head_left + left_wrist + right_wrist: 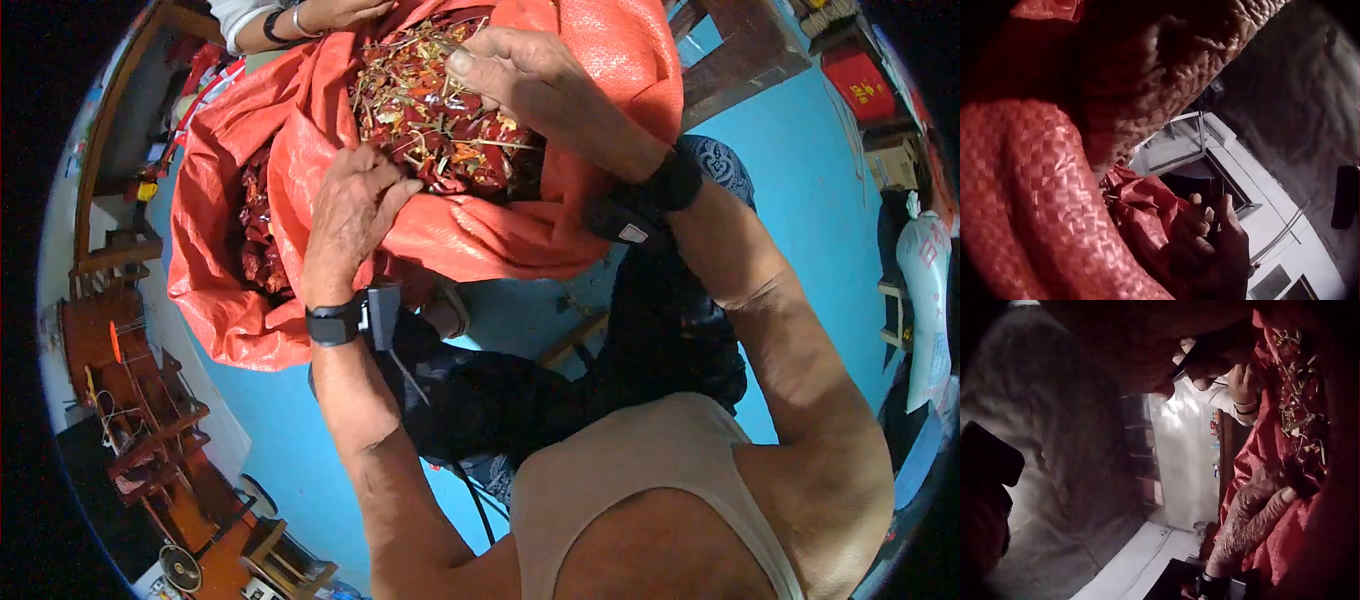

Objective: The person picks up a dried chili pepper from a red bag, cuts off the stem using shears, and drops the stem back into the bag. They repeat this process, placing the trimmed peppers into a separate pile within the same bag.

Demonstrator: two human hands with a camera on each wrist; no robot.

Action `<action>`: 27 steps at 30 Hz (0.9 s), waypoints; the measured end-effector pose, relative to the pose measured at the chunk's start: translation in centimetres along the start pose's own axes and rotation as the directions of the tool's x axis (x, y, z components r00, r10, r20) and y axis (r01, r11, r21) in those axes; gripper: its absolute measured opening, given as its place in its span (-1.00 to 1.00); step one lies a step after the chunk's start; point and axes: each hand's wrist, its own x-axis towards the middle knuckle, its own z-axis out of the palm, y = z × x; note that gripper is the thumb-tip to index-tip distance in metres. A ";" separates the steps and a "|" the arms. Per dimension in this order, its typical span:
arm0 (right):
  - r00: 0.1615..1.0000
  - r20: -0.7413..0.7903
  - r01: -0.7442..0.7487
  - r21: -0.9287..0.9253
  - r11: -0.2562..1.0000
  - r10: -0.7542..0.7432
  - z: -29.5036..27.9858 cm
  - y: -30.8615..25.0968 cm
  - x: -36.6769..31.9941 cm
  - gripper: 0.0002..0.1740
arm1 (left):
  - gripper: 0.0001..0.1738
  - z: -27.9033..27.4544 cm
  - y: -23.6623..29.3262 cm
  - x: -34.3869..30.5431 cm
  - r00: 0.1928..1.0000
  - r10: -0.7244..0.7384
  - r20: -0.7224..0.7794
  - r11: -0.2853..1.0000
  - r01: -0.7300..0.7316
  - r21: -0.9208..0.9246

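An orange-red woven sack stands open, full of dried red chillies mixed with stems and yellowish bits. At its near left rim is my left hand, fingers bent down at the chillies; what the fingertips touch is hidden. In the right wrist view, the left hand reaches over the sack's edge toward a dark red patch. Above the sack's right side, my right hand pinches a thin dark object between thumb and fingers. The left wrist view shows the right hand with bent fingers, partly in shadow.
A second opening with chillies lies at the left, in orange-red woven material. Another person's hand rests near the sack's far edge. Wooden furniture stands at the left, and a white bag at the right. The floor is blue.
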 end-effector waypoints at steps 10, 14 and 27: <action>0.999 -0.031 -0.036 0.104 0.994 0.039 0.1 0.0 0.4 -0.54 | -0.63 -2.4 -1.8 -2.8 0.831 -0.503 0.239 0.839 0.403 0.365; 0.980 0.184 -0.141 0.345 0.928 0.080 -0.7 -1.3 0.6 -0.76 | -0.70 -1.3 -1.9 -2.0 0.887 -0.442 0.134 0.864 0.381 0.328; 0.999 0.024 -0.041 0.012 0.999 0.041 0.0 -0.4 0.2 -0.55 | -0.89 1.6 -0.3 1.5 0.941 -0.330 -0.076 0.928 0.338 0.158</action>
